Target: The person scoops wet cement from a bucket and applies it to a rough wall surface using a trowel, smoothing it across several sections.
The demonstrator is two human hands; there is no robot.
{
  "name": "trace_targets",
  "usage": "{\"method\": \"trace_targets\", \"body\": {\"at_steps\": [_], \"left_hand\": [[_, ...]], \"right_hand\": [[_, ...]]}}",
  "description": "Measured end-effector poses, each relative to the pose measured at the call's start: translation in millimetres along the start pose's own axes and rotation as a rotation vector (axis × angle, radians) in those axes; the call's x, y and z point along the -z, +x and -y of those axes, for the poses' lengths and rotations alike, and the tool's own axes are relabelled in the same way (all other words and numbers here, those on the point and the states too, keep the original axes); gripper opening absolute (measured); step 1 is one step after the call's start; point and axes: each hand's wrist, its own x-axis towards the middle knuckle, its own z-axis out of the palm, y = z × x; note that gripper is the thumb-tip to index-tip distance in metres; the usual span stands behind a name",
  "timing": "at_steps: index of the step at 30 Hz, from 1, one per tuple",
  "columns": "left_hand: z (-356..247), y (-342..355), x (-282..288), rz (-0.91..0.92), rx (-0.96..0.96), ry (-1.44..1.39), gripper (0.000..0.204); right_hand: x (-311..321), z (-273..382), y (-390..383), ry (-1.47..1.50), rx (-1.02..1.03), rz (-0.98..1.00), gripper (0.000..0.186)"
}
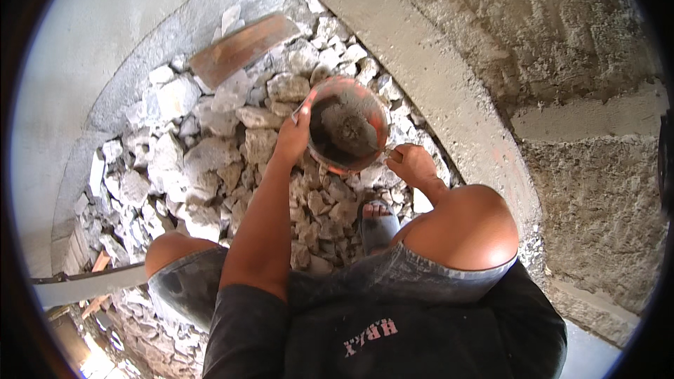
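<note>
An orange bucket [381,121], smeared with grey, stands on the broken stones in front of me. Wet grey mortar [342,114] lies inside it. My left hand [300,125] is closed on the bucket's left rim, the thumb on the near side of the edge. At the lower right rim, my right hand [413,164] is closed round the handle of a trowel [365,142]. The trowel's blade reaches into the bucket and rests at the mortar; its outline is partly lost against the grey. The fingers of my right hand hide most of the handle.
Loose broken stones [203,151] cover the ground. A brown board [244,49] lies on them at the far left. A concrete ledge [435,49] and a rough plastered wall [590,35] run along the right. My sandalled foot [379,223] stands among the stones.
</note>
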Motion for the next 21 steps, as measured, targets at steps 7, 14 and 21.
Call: {"method": "trace_targets", "body": {"at_steps": [7, 14, 21], "left_hand": [[11.9, 3.7, 7.1, -0.104, 0.370, 0.198, 0.080], [15.2, 23.2, -12.1, -0.041, 0.158, -0.313, 0.061], [-91.6, -37.6, 30.7, -0.104, 0.187, -0.511, 0.062]], "right_hand": [[22.0, 13.4, 5.0, -0.122, 0.008, -0.023, 0.029], [59.8, 8.2, 15.3, -0.174, 0.031, 0.002, 0.026], [262.5, 95.4, -49.1, -0.101, 0.126, -0.188, 0.026]]}}
